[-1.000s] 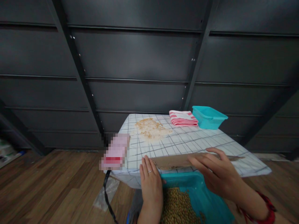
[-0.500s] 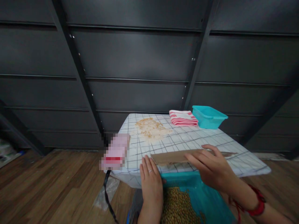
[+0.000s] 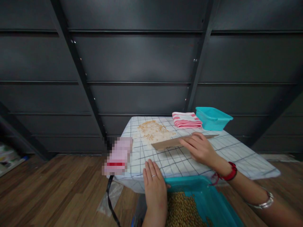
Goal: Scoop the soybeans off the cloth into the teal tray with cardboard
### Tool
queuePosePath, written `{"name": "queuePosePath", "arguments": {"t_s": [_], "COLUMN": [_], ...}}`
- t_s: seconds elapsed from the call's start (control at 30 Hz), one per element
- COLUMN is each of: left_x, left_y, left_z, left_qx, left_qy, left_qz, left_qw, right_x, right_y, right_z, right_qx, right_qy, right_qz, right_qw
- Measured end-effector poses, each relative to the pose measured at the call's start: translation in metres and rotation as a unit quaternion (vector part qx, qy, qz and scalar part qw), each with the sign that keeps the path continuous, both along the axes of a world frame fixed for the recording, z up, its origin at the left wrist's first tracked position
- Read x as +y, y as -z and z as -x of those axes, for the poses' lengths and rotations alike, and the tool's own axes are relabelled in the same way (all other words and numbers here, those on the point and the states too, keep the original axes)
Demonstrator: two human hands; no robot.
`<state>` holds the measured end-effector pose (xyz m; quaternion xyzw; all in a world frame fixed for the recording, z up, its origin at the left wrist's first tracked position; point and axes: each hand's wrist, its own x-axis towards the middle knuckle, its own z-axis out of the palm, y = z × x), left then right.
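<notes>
Presently the right hand (image 3: pixel 201 149) was partly closed, thumb and fingers gripping a brown cardboard strip (image 3: pixel 168 144) that slanted over the middle of the checked tablecloth (image 3: pixel 136 162). The strip's left end lay just near of a loose patch of yellow kernels and pale, fine material (image 3: pixel 153 130). The left hand (image 3: pixel 155 181) lay palm down at the near edge of the cloth, fingers straight and close together, holding nothing between them, its thumb beside the rim of a turquoise tub (image 3: pixel 184 180). Greenish-brown beans (image 3: pixel 182 208) filled the left part of that tub. Farther off, a folded pink-and-white striped towel (image 3: pixel 187 120) sat just left of a second turquoise basin (image 3: pixel 213 119). A red cord bracelet (image 3: pixel 230 171) circled the right wrist.
</notes>
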<state>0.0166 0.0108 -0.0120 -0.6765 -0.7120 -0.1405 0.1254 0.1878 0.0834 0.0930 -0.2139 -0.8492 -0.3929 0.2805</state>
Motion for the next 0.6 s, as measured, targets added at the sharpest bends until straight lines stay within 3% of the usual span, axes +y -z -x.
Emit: {"name": "queuePosePath", "arguments": {"t_s": [0.2,0.37,0.6], "left_x": [0.000,0.000,0.001], "left_y": [0.000,0.003,0.006], "left_z": [0.000,0.000,0.000], "left_qx": [0.001,0.026,0.042], "left_qy": [0.004,0.005,-0.008], "left_qz": [-0.003,-0.033,-0.042], "left_qw": [1.000,0.999,0.998], "right_x": [-0.022,0.002,0.036], "right_y": [-0.001,0.014,0.017], "right_z": [-0.011,0.004,0.025], "right_qx": [-0.028,-0.050,-0.064], "right_qy": [-0.015,-0.022,-0.012], "right_qz": [0.046,0.042,0.018], "right_qw": [0.998,0.998,0.998]}}
